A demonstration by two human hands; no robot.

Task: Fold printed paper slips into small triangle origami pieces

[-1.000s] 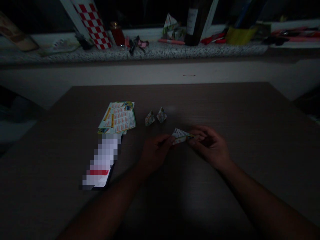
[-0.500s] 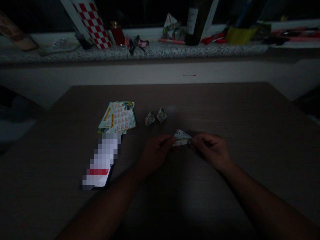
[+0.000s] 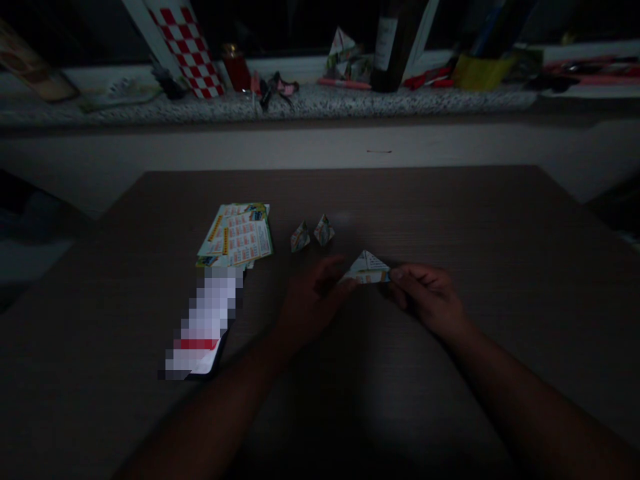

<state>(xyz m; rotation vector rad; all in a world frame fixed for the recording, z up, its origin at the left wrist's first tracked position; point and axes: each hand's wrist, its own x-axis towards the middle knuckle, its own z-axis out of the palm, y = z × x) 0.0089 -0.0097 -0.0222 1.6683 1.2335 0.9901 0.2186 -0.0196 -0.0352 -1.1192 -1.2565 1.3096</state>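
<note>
A small folded paper triangle (image 3: pixel 368 268) sits between my two hands, just above the dark wooden table (image 3: pixel 450 213). My left hand (image 3: pixel 313 303) pinches its left corner with curled fingers. My right hand (image 3: pixel 431 298) pinches its right corner, fingers closed. Two finished folded paper pieces (image 3: pixel 312 234) stand side by side on the table just beyond my left hand. The scene is dim.
A stack of printed calendar sheets (image 3: pixel 237 235) lies to the left, with a phone (image 3: pixel 203 327) in front of it. The stone windowsill (image 3: pixel 310 100) behind holds a dark bottle (image 3: pixel 390 43), a red-checked box (image 3: pixel 185 43), a red jar (image 3: pixel 235 67) and pens.
The paper triangle has been raised slightly and tilted flatter between my hands. My right hand's fingers have drawn in closer to its right corner.
</note>
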